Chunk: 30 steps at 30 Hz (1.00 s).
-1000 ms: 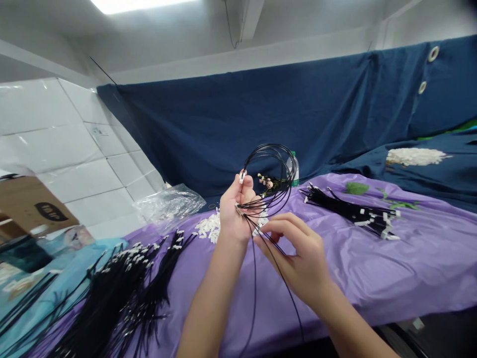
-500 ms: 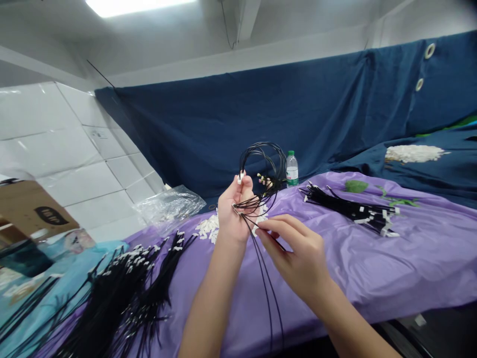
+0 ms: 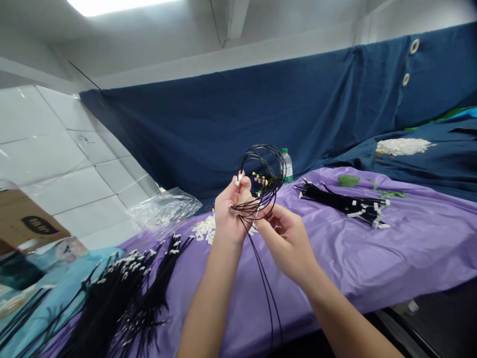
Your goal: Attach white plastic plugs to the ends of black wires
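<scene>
My left hand (image 3: 231, 211), palm up, is closed on a looped bundle of thin black wires (image 3: 274, 191). A small white connector (image 3: 239, 178) shows at its fingertips, and metal wire ends lie across the palm. Two loose wires (image 3: 264, 278) trail down from that hand over the purple cloth. Close beside it, my right hand (image 3: 285, 233) pinches at the lower side of the loop, its thumb and forefinger together against the wires. Exactly which strand sits between those fingers is hidden. White connectors (image 3: 205, 228) lie heaped on the cloth behind my left hand.
Piles of black wires with white connectors (image 3: 112, 298) cover the left side. Another wire bundle (image 3: 339, 201) lies right on the purple cloth (image 3: 421, 238). Behind are a water bottle (image 3: 287, 166), a plastic bag (image 3: 167, 209) and a blue curtain (image 3: 223, 124). A cardboard box (image 3: 26, 214) stands far left.
My right hand has moved up and in, from a wire below the loop to the loop beside my left hand. The left hand keeps its hold. The view has shifted slightly.
</scene>
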Motion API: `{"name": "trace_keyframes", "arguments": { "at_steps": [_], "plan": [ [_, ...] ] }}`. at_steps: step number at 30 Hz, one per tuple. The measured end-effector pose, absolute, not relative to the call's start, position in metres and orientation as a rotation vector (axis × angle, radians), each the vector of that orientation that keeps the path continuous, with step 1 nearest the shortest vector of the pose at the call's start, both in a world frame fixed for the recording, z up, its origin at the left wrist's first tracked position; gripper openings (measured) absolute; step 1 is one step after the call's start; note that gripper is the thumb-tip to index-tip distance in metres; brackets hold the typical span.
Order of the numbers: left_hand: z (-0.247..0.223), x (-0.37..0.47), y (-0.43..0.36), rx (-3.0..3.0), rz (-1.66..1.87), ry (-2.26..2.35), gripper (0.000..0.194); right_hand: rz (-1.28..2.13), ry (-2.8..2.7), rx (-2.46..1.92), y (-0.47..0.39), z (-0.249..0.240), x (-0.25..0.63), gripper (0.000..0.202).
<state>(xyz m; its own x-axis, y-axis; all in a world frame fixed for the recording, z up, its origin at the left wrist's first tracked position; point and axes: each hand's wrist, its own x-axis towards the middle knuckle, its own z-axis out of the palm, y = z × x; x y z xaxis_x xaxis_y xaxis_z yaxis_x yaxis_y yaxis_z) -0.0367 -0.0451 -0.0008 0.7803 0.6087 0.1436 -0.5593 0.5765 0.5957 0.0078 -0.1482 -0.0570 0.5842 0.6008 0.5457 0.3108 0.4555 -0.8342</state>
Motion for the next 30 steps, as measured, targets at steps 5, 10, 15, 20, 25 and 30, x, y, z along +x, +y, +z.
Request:
{"name": "trace_keyframes", "arguments": {
  "at_steps": [5, 10, 15, 20, 25, 30],
  "plan": [
    [0.0, -0.034, -0.044, 0.641, 0.708, 0.106, 0.025, 0.336, -0.952, -1.013, -0.145, -0.053, 0.013, 0.008],
    [-0.002, -0.036, -0.039, 0.67, 0.747, 0.088, 0.023, 0.701, -0.95, -0.778, -0.161, -0.049, 0.032, 0.018],
    [-0.006, -0.036, -0.033, 0.665, 0.77, 0.065, 0.025, 0.752, -0.95, -0.636, -0.18, -0.052, 0.061, 0.012],
    [-0.009, -0.033, -0.029, 0.644, 0.762, 0.054, 0.022, 0.571, -0.903, -0.551, -0.193, -0.066, 0.088, 0.018],
    [-0.009, -0.032, -0.029, 0.642, 0.753, 0.078, 0.019, 0.343, -0.811, -0.513, -0.197, -0.077, 0.104, 0.011],
    [-0.009, -0.031, -0.031, 0.645, 0.764, 0.097, 0.018, 0.235, -0.836, -0.359, -0.199, -0.072, 0.102, 0.014]
  ]
}}
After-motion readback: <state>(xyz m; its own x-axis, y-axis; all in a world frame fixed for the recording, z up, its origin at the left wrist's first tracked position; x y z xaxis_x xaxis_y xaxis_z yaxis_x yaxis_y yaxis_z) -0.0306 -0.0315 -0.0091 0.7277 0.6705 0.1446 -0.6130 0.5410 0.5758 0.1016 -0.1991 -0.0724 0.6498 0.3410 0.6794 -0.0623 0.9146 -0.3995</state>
